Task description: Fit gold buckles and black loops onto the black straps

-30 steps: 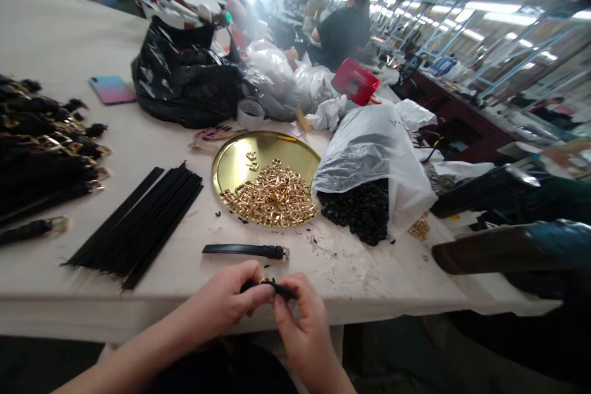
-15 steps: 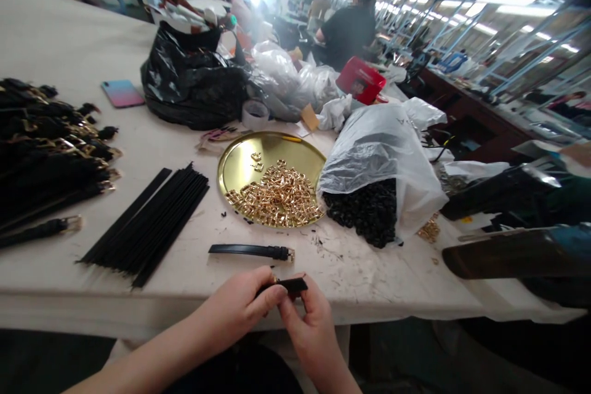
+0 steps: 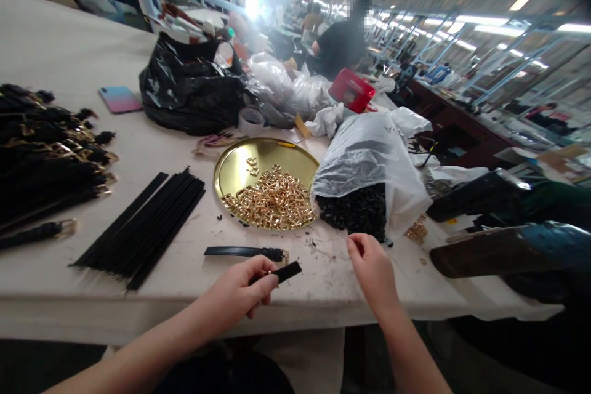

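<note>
My left hand [image 3: 252, 286] pinches a black strap [image 3: 289, 272] near the table's front edge, its end pointing right. Beside the plastic bag [image 3: 355, 148] of small black pieces [image 3: 353, 209], my right hand [image 3: 372, 265] is closed at the fingertips; whatever it may hold is too small to make out. A finished-looking black strap with a gold buckle [image 3: 244, 252] lies just behind my left hand. Behind that, a round gold tray [image 3: 231, 160] holds a heap of gold buckles [image 3: 277, 200]. A bundle of black strips [image 3: 148, 234] lies to the left.
Many buckled straps [image 3: 41, 160] are piled at the far left, near a phone [image 3: 120, 100]. A black bag [image 3: 189, 89], a tape roll [image 3: 251, 121] and a red container [image 3: 351, 91] stand behind the tray. Dark rolls [image 3: 489, 252] lie at right. A person [image 3: 341, 43] is in the background.
My right hand has let go of the strap and moved right, to the black pieces' bag. My left hand still holds the strap. The view has shifted slightly.
</note>
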`<state>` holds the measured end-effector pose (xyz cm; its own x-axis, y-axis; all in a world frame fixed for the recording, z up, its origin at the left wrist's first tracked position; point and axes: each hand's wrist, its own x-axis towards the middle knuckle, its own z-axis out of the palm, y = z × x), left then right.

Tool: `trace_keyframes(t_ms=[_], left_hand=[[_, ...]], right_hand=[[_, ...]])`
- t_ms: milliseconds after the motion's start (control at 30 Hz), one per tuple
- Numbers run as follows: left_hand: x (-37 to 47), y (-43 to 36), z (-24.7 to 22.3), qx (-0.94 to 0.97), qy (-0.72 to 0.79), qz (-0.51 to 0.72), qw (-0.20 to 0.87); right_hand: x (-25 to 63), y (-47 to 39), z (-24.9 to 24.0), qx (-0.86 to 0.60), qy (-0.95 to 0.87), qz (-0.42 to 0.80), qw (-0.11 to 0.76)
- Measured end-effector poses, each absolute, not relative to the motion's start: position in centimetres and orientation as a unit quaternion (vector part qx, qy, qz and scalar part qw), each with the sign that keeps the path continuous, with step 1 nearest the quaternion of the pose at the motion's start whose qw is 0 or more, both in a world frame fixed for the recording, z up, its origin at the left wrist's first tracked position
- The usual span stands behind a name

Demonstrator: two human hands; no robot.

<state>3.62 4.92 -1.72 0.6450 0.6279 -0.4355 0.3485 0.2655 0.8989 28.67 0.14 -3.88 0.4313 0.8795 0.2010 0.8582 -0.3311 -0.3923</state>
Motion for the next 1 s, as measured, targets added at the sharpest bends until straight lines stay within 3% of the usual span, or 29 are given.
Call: trace_keyframes(t_ms=[200,400,467,567,700,867,1000], left_hand=[[3.6,5.1,-2.4,0.576,0.420,0.073,0.698],[2.8,5.5,-3.0,0.563,0.425,0.068,0.705],[2.9,5.5,-2.7,0.559,0.425,0.069,0.708],[3.2,5.3,-1.8,0.562,0.425,0.088,0.704],[3.2,4.9,-0.7,0.589,0.430,0.131,0.672],[2.3,3.9,0.0,0.661,0.427,0.173,0.592],[1.6,3.0,0.1,0.685,0.423,0.155,0.572]], right_hand=[[32.9,3.7,-6.0,-0.840,-0.512,0.001,0.180],[31.7,2.4,-5.3,-0.819,-0.518,0.076,0.236],[29.8,1.3,-4.7,-0.784,-0.485,0.195,0.335],[25.9,-0.4,-3.8,-0.635,-0.312,0.469,0.529],[20.9,-1.9,-2.7,-0.499,-0.175,0.617,0.583],[18.0,-3.1,-2.3,-0.481,-0.176,0.646,0.567],[17.6,-4.0,-2.4,-0.524,-0.250,0.578,0.574]])
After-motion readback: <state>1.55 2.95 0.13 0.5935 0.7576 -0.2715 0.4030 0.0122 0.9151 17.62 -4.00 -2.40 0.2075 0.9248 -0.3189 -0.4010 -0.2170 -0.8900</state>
